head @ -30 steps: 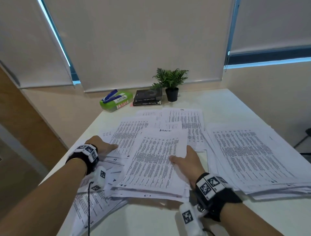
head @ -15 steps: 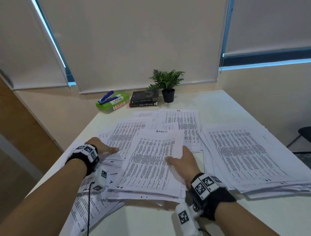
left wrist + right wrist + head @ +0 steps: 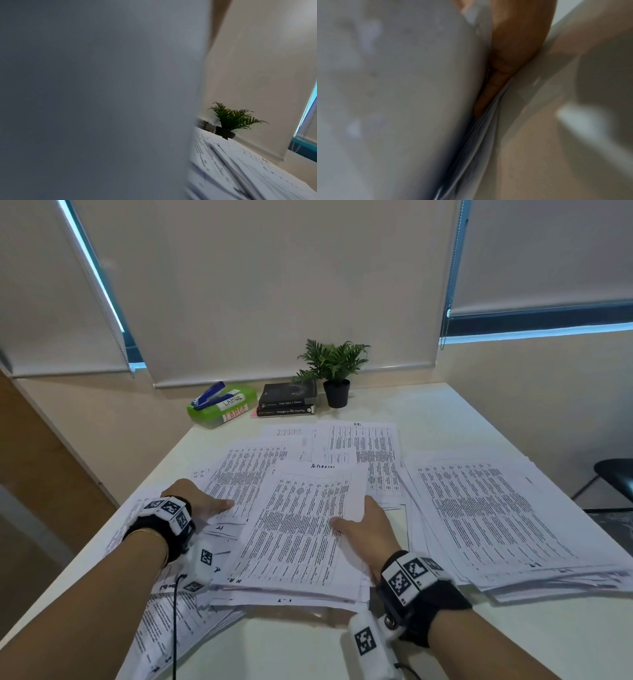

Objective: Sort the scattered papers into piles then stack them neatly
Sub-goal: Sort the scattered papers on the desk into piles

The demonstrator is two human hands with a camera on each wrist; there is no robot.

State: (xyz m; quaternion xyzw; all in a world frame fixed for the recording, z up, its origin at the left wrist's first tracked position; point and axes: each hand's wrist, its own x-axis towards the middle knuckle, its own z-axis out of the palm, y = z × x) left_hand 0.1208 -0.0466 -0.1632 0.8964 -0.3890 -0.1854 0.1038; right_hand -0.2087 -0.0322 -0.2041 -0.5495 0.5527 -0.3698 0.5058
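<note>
Printed papers cover the white table (image 3: 445,412). A thick middle stack (image 3: 294,529) lies in front of me. My right hand (image 3: 363,525) grips its right edge, thumb on top and fingers tucked under, with the fingers (image 3: 505,60) showing between sheets in the right wrist view. My left hand (image 3: 195,501) holds the overlapping sheets on the left (image 3: 239,474); its thumb lies on top and its fingers are hidden beneath. A blurred sheet (image 3: 85,94) fills most of the left wrist view. A large pile (image 3: 496,515) lies to the right, and more sheets lie at the far middle (image 3: 363,446) and near left (image 3: 161,621).
Against the back wall stand a green box (image 3: 222,409) with a blue stapler on it, two dark books (image 3: 287,402) and a small potted plant (image 3: 335,371). A dark chair (image 3: 616,474) stands beyond the table's right edge. Bare tabletop shows near me (image 3: 291,645).
The head view has shifted slightly. My right hand has slid a little farther along the middle stack's right edge. The left hand stays where it was.
</note>
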